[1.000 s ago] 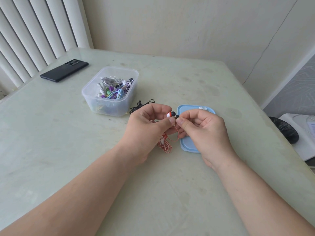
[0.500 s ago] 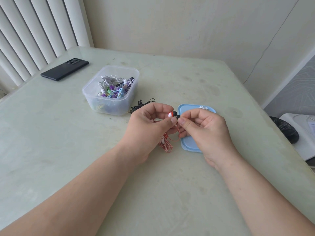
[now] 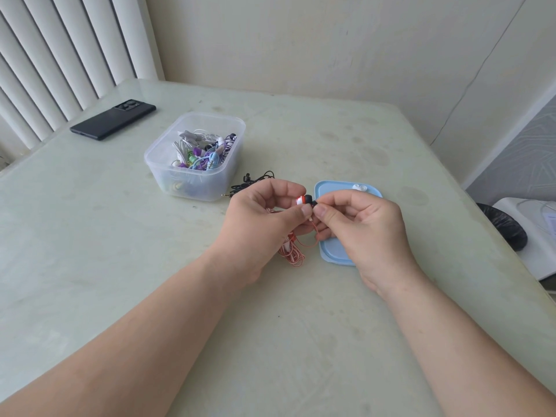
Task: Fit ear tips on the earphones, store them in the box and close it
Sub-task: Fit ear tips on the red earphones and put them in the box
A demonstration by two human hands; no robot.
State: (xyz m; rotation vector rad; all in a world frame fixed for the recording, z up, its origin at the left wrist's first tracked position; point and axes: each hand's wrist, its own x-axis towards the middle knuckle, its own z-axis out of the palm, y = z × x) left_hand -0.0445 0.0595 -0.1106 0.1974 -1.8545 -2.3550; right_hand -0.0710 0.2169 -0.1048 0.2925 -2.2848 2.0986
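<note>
Fitting is under way in the head view. The left hand pinches a red-and-white earbud between thumb and forefinger. The right hand, fingers curled narrow, pinches a black ear tip against the earbud. Whether the tip is seated cannot be told. The orange cable hangs coiled below the left hand. The clear plastic box, far left, stands open and holds several earphones. Black earphones lie just right of it, unstored. The blue lid lies flat beneath the right hand, with a white ear tip at its far edge. Judged remaining: finishing the fitting, storing, closing.
</note>
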